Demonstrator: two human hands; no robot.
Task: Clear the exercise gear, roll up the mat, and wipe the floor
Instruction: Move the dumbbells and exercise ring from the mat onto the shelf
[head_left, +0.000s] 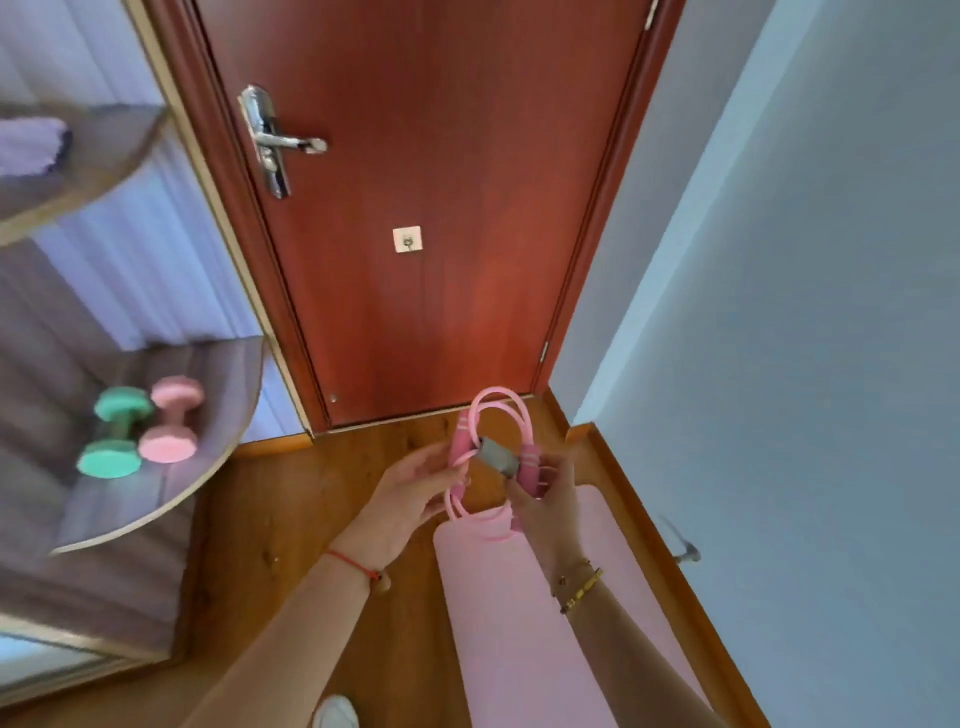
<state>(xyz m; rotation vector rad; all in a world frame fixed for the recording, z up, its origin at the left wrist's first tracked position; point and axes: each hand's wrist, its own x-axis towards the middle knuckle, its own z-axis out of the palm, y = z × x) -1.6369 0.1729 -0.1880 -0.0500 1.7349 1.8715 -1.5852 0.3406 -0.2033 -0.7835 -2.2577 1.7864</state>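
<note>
A coiled pink jump rope (500, 402) with a grey strap around its middle hangs in front of me above the floor. My left hand (410, 499) pinches its left side near one pink handle. My right hand (545, 501) grips the other handle and the grey strap. Below them a pink mat (524, 644) lies flat on the wooden floor (291, 525), running along the right wall. A green dumbbell (115, 431) and a pink dumbbell (171, 420) lie side by side on a rounded grey shelf (208, 483) at the left.
A red-brown door (441, 208) with a metal handle (280, 141) stands shut straight ahead. A pale wall (805, 312) with an orange skirting board borders the mat on the right. A higher shelf with a purple cloth (31, 145) is at upper left. My white shoe (336, 713) shows at the bottom.
</note>
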